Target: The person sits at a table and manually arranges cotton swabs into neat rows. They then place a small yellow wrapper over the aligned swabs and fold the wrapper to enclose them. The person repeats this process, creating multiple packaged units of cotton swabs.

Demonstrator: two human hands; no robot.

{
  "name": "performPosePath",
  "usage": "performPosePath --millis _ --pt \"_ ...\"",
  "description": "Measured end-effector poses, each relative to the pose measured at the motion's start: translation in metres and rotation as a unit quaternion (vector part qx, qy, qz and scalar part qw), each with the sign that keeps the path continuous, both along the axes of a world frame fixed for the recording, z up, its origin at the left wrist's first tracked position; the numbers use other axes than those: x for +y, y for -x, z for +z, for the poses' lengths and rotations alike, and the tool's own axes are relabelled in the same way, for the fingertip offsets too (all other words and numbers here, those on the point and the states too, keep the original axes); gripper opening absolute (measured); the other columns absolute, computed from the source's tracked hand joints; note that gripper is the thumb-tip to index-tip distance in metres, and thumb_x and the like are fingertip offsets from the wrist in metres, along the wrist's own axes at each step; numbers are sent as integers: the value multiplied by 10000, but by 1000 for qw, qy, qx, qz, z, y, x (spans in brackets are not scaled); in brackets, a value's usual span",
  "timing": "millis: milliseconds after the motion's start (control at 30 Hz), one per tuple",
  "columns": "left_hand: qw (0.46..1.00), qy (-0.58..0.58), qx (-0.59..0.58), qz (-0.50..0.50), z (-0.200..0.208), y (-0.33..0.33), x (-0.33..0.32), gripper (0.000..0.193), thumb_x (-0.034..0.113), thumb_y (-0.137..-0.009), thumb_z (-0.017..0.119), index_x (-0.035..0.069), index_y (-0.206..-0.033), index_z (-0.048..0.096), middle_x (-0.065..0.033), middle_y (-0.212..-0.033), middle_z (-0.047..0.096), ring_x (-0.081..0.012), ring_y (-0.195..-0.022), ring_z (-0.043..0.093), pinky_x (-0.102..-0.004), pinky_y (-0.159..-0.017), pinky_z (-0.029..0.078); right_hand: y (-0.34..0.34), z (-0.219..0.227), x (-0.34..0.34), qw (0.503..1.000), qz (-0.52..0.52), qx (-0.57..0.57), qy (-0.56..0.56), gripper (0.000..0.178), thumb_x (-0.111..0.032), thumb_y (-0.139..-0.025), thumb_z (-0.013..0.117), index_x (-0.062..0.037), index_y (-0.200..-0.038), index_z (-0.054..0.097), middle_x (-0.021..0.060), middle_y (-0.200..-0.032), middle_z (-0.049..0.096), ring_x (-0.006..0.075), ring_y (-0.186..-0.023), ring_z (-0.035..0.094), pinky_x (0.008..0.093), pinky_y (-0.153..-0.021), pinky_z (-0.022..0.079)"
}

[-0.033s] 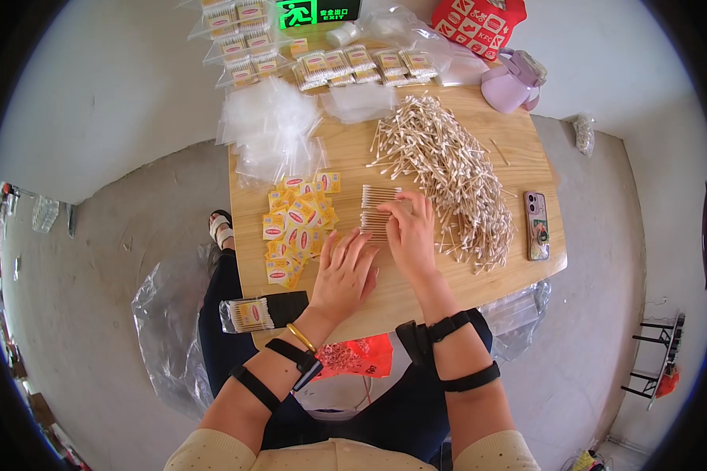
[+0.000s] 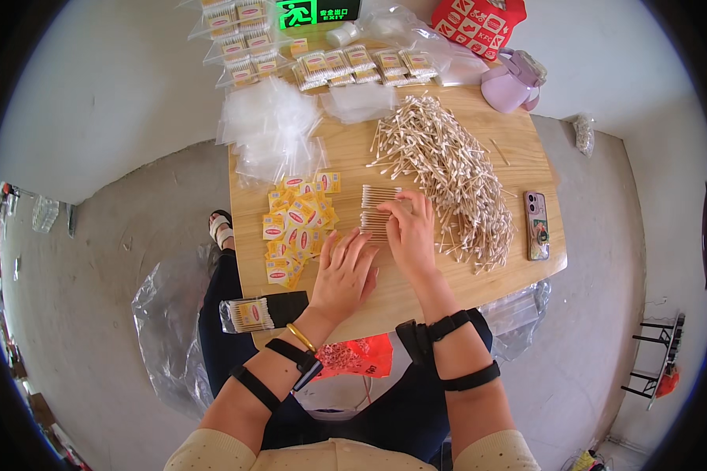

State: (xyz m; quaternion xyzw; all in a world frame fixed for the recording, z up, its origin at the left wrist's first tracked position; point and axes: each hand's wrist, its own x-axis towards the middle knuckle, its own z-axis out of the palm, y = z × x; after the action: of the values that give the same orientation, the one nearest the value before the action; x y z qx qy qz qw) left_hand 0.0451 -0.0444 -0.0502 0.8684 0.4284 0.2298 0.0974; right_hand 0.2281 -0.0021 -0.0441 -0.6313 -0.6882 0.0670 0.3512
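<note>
On the wooden table before me lies a neat row of cotton swabs (image 2: 380,194), set side by side like ladder rungs. My right hand (image 2: 412,237) rests over its right side, with bent fingers touching the swabs and the thumb apart from the index finger. At the row's near end is my left hand (image 2: 342,273), palm down, its fingers spread and the tips by the lowest swabs. My fingers hide part of the row. A large loose pile of cotton swabs (image 2: 459,184) spreads to the right. Left of the row lie several yellow-and-white paper cards (image 2: 297,224).
Clear plastic bags (image 2: 271,122) lie at the far left of the table (image 2: 346,157). Packed swab bundles (image 2: 361,64) line the back. A lilac jug (image 2: 513,82) and a phone (image 2: 536,225) stand right. One swab pack (image 2: 250,315) is at the near left corner.
</note>
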Motion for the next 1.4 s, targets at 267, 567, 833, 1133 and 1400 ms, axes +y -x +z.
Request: performPosePath --millis 267,567,833,1133,1400 --pt "1000 10 3 4 3 0 -1 440 259 -960 668 93 -1361 595 -93 -1503 503 -278 -1483 411 -552 -1267 255 -2 -1 -6 1000 4 -14 12 241 9 -867 632 -136 -1028 737 110 -1204 576 364 -1185 543 504 -1050 415" --pt "1000 14 -25 9 1 -1 -1 480 235 -912 715 89 -1348 579 -99 -1434 537 -310 -1387 476 -546 -1183 323 3 4 -25 1000 13 -3 13 171 -23 -854 705 -131 -983 732 88 -1130 588 337 -1127 551 482 -977 431" --pt "1000 -5 -22 3 0 1 -2 451 233 -912 718 84 -1316 584 -83 -1426 577 -308 -1284 514 -524 -1102 362 -3 27 -3 989 111 -84 40 104 -77 -802 782 -112 -817 685 55 -1005 564 303 -1028 538 445 -902 432" --pt "1000 -10 -20 17 -5 1 -2 454 253 -936 697 68 -1327 559 -88 -1478 564 -309 -1301 500 -518 -1100 364 -8 33 10 974 155 -158 42 80 -91 -783 768 -107 -792 690 45 -993 572 275 -1058 540 411 -917 439" --pt "992 3 -119 32 4 10 -5 358 205 -904 743 127 -1234 629 -49 -1323 629 -294 -1169 559 -488 -1033 370 -8 44 7 977 153 -135 54 90 -108 -798 781 -125 -801 692 47 -985 582 278 -1066 549 427 -926 433"
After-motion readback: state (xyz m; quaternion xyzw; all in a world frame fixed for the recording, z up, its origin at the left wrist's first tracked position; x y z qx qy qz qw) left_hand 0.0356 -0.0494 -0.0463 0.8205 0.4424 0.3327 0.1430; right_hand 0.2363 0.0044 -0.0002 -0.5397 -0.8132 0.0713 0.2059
